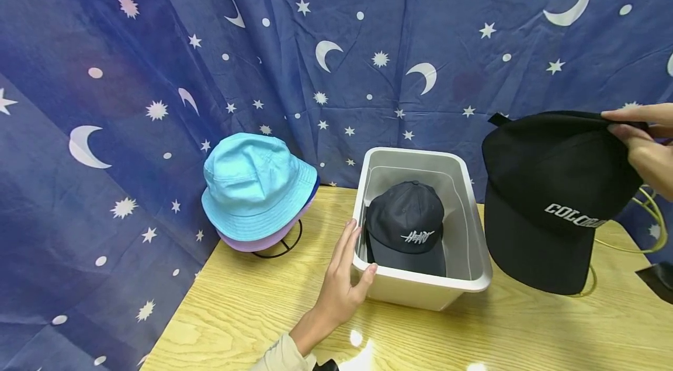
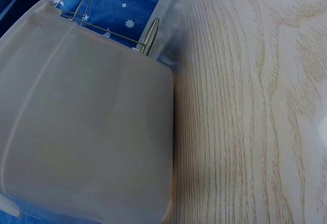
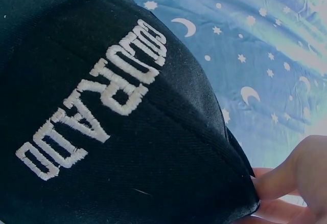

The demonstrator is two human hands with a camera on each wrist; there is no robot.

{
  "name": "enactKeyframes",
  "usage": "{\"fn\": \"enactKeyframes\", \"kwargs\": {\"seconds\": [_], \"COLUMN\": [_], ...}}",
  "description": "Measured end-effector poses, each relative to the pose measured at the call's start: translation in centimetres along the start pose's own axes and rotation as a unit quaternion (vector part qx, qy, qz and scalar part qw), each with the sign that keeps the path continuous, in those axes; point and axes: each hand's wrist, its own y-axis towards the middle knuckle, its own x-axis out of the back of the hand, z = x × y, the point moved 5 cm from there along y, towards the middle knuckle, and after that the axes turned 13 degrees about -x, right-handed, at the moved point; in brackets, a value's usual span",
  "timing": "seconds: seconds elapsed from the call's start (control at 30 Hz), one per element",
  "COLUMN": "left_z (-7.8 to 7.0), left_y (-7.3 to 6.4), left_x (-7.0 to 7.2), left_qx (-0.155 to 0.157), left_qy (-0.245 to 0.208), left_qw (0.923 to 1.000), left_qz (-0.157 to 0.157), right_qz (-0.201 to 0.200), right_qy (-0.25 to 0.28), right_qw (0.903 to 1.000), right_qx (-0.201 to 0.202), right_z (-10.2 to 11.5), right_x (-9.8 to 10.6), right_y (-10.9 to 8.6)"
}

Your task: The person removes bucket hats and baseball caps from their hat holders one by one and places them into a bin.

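Note:
A black baseball cap (image 1: 552, 184) with white COLORADO lettering hangs in the air right of the bin, brim downward. My right hand (image 1: 649, 140) pinches it by the crown's edge; in the right wrist view the thumb and fingers grip the black cloth (image 3: 153, 147). My left hand (image 1: 344, 277) touches the near left corner of the pale grey plastic bin (image 1: 420, 278), fingers straight along the rim. Inside the bin lies a dark baseball cap (image 1: 407, 216) with white script, its brim toward me. The left wrist view shows the bin's outer wall (image 2: 92, 116) but not the left hand.
At the left, a light blue bucket hat (image 1: 252, 184) tops a lilac one (image 1: 268, 241) and a dark blue edge, above a black wire stand (image 1: 286, 245). A gold wire rack (image 1: 652, 213) stands behind the raised cap. A starry blue curtain (image 1: 294, 67) backs the wooden table (image 1: 236, 312).

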Motion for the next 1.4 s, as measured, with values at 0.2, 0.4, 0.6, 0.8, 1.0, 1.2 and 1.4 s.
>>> {"fn": "enactKeyframes", "kwargs": {"seconds": [0.2,0.4,0.6,0.8,1.0,1.2,1.4], "left_z": [0.0,0.2,0.3,0.2,0.1,0.1,0.2], "left_y": [0.0,-0.1,0.0,0.0,0.1,0.0,0.0], "left_x": [0.0,0.0,0.0,-0.1,0.0,0.0,0.0], "left_qx": [-0.002,-0.002,-0.004,-0.006,-0.01,-0.005,-0.006], "left_qy": [-0.001,-0.002,-0.001,0.001,0.001,0.001,0.001], "left_qw": [1.0,1.0,1.0,1.0,1.0,1.0,1.0], "left_qz": [-0.001,0.0,-0.001,0.0,-0.001,0.003,0.003], "right_qz": [-0.155,-0.133,-0.13,-0.124,-0.137,-0.134,-0.136], "right_qy": [-0.038,-0.091,-0.124,-0.146,-0.164,-0.14,-0.131], "right_qw": [0.9826,0.9813,0.9784,0.9766,0.9752,0.9808,0.982], "right_qx": [-0.095,-0.104,-0.102,-0.098,-0.058,-0.02,0.003], "right_z": [4.4,5.8,6.5,7.3,8.2,8.6,8.9], "right_x": [-1.8,-3.0,-3.8,-4.6,-5.5,-6.9,-8.2], "right_y": [-1.1,-0.6,-0.3,0.1,0.8,1.3,1.8]}}
